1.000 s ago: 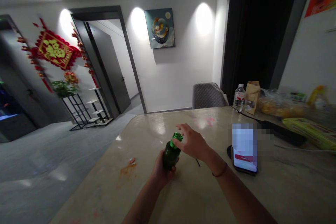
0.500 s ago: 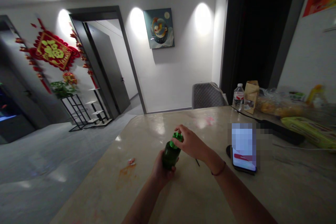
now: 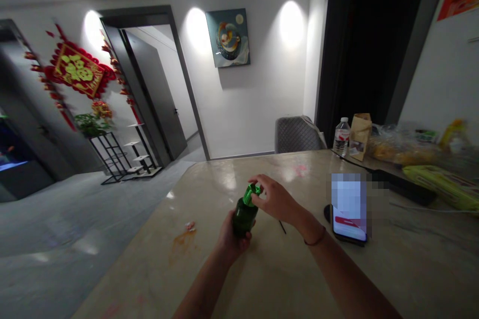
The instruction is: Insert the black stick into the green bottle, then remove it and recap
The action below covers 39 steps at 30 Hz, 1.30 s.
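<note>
Above the table, my left hand is wrapped round the body of a dark green glass bottle, which leans to the right. A shiny bright green foil-like top covers the bottle's neck. My right hand is at that top from the right, thumb on the near side and fingers curled over the far side. Part of the top is hidden by those fingers. A dark cord circles the right wrist.
On the stone-look table lie a lit phone, a thin dark stick, a crumpled scrap and an orange stain. A water bottle, paper bag and yellow-green packet stand or lie right. Behind is a grey chair.
The fingers of my right hand have shifted slightly on the green top, so more of it shows. The left hand still holds the bottle. The whole view has moved a little.
</note>
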{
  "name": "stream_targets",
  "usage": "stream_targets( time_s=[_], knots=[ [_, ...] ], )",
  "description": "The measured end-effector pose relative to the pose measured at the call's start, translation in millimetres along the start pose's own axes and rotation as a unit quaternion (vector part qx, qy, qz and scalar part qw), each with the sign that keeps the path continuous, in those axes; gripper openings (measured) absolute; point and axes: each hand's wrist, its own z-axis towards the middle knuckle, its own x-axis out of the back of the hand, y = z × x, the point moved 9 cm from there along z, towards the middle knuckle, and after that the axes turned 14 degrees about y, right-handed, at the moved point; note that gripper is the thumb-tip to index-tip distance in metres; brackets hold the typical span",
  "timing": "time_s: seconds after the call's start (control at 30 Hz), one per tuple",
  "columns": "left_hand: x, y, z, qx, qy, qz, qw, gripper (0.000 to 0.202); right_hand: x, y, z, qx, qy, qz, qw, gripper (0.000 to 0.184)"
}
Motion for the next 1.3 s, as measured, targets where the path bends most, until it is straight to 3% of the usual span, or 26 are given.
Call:
stream_targets(
  time_s=[0.13, 0.23, 0.43, 0.6, 0.7, 0.8, 0.87, 0.97, 1.1, 1.3],
  knots=[
    [-0.4, 0, -1, 0.012, -0.006, -0.005, 1.000, 0.039, 6, -3, 2, 0.010, 0.021, 0.014, 1.000, 0.029],
    [1.1, 0, 1, 0.019, -0.002, -0.007, 1.000, 0.041, 11, 8, 5, -0.025, 0.042, 0.051, 0.997, 0.031],
    [0.9, -2, 4, 0.027, -0.019, -0.021, 0.999, 0.042, 15, 71, 4, -0.189, 0.066, 0.149, 0.968, 0.040],
    [1.4, -1, 1, 0.032, -0.009, -0.017, 0.999, 0.043, 20, 117, 1, -0.238, 0.093, 0.204, 0.945, 0.045],
    [0.9, 1, 0, 0.029, -0.008, -0.019, 0.999, 0.042, 30, 150, -6, -0.254, 0.154, 0.134, 0.945, 0.041],
    [0.8, 3, -1, 0.028, -0.010, -0.020, 0.999, 0.041, 43, 180, -18, -0.255, 0.226, -0.011, 0.940, 0.041],
    [1.1, 3, 0, 0.029, -0.010, -0.018, 0.999, 0.041, 42, 197, -27, -0.268, 0.213, -0.105, 0.934, 0.044],
    [1.8, 3, 1, 0.028, -0.008, -0.019, 0.999, 0.042, 29, 212, -35, -0.268, 0.126, -0.180, 0.938, 0.043],
    [2.0, 3, 1, 0.027, -0.011, -0.023, 0.999, 0.043, 14, 215, -42, -0.253, 0.022, -0.190, 0.948, 0.036],
    [1.5, 3, 0, 0.023, -0.022, -0.032, 0.999, 0.041, 16, 211, -46, -0.255, -0.027, -0.266, 0.929, 0.041]
  ],
)
